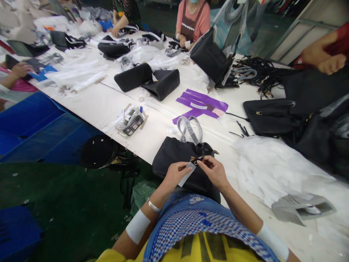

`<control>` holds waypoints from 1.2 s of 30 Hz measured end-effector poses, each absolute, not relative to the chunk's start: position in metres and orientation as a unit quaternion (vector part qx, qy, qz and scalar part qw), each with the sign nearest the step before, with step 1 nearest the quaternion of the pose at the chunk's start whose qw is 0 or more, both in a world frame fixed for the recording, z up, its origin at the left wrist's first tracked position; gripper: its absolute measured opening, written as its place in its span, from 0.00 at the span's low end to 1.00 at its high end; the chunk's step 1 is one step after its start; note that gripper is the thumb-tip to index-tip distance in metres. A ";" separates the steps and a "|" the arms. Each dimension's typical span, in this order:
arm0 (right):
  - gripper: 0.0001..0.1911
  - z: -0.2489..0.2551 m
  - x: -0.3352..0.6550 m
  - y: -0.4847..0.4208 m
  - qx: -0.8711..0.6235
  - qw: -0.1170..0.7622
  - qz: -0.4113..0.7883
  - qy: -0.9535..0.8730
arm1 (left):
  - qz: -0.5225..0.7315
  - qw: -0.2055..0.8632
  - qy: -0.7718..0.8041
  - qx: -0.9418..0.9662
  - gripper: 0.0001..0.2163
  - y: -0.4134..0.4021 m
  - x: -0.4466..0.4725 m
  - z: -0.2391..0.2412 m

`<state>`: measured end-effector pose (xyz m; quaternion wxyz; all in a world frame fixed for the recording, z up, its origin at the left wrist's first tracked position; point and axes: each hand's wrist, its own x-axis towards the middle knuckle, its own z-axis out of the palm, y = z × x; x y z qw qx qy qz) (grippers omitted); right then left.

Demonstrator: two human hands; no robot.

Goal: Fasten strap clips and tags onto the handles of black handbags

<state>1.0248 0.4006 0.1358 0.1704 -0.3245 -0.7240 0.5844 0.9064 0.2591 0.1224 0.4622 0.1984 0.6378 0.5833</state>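
Observation:
A black handbag (174, 154) lies on the table edge against my body, its handles (191, 129) wrapped in clear-looking plastic. Over the bag, my left hand (176, 175) pinches a white strip (187, 177) between thumb and fingers. Close beside it, my right hand (215, 173) is closed on a small black strap end with gold-coloured metal hardware (195, 161). The fingertips of both hands nearly meet at this hardware. Whether the strip is joined to it, I cannot tell.
Purple tape strips (201, 102) and a small box of tools (132, 122) lie ahead. Black bags (163, 83) stand beyond. White wrapping sheets (272, 163) are heaped right, near a grey carton (302, 209). Co-workers sit around the table; one co-worker's hand (331, 63) shows at right.

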 end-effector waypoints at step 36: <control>0.14 0.132 1.026 0.394 -0.324 0.196 0.586 -0.717 | 0.655 0.429 0.586 0.207 0.16 0.266 0.912 0.117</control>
